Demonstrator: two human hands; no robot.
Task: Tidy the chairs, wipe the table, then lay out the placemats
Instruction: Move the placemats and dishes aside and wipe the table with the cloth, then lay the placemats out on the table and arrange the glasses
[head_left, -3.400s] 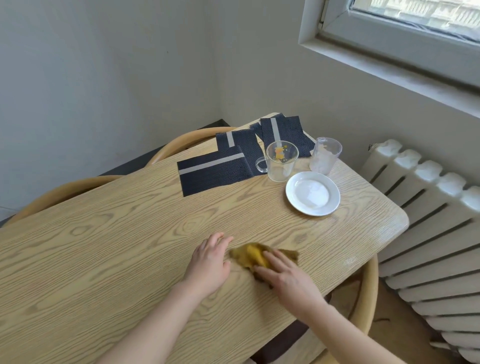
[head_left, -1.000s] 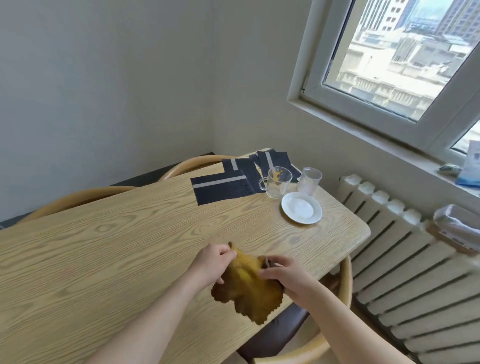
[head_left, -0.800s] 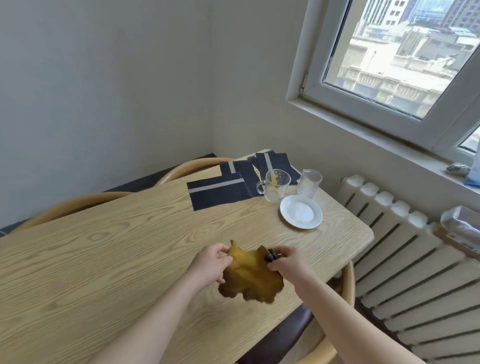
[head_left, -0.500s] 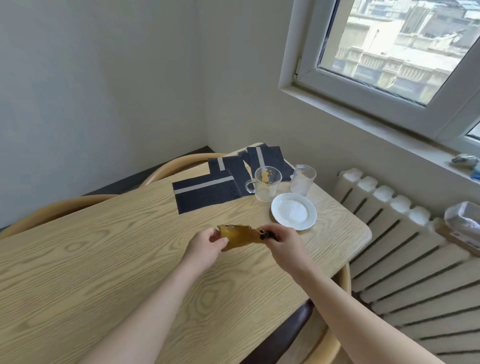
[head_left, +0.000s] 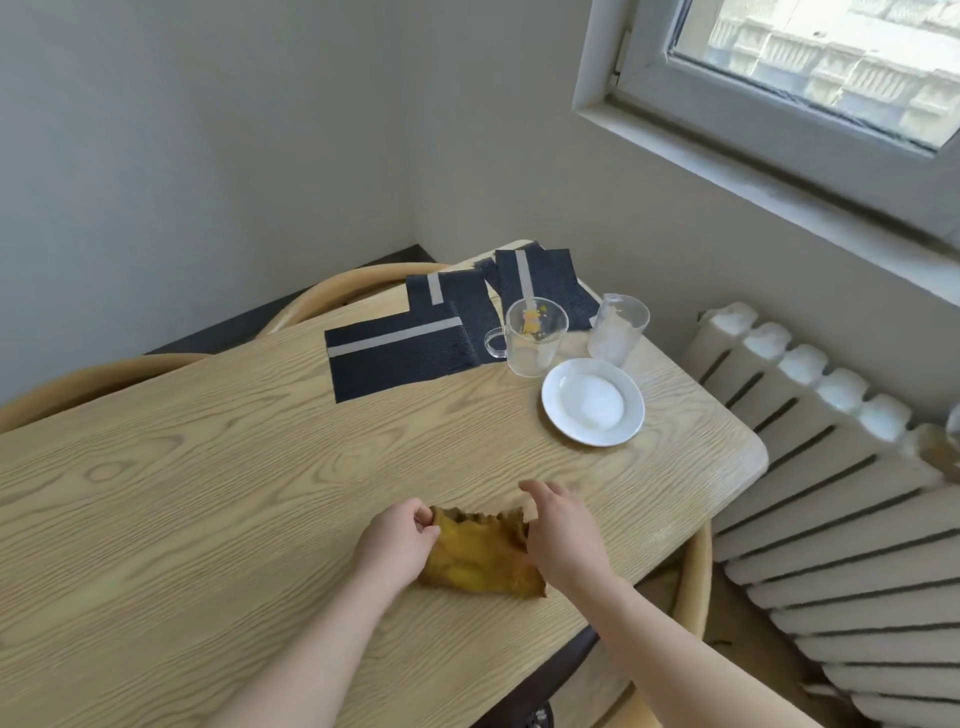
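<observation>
On the tabletop (head_left: 208, 493), left hand (head_left: 397, 540) pinches the cloth (head_left: 478, 556); right hand (head_left: 563, 530), grip unclear. Wiping far right could topple the mug (head_left: 535, 338).

Left forearm (head_left: 311, 649) — bare, entering from the lower edge, angled up and to the right.
Left hand (head_left: 397, 540): back upward, fingers (head_left: 423, 519) curled in, pinching the upper left corner of a crumpled mustard-yellow cloth (head_left: 478, 553).
Right forearm (head_left: 675, 654) — bare, entering from the lower right corner, angled up and to the left.
Right hand (head_left: 563, 532): back upward, fingers (head_left: 545, 491) extended forward and only slightly bent (a little blurred), palm lying over the cloth's right edge. Whether the thumb grips beneath is hidden.
Both hands: close together, roughly level, the cloth between them.
</observation>
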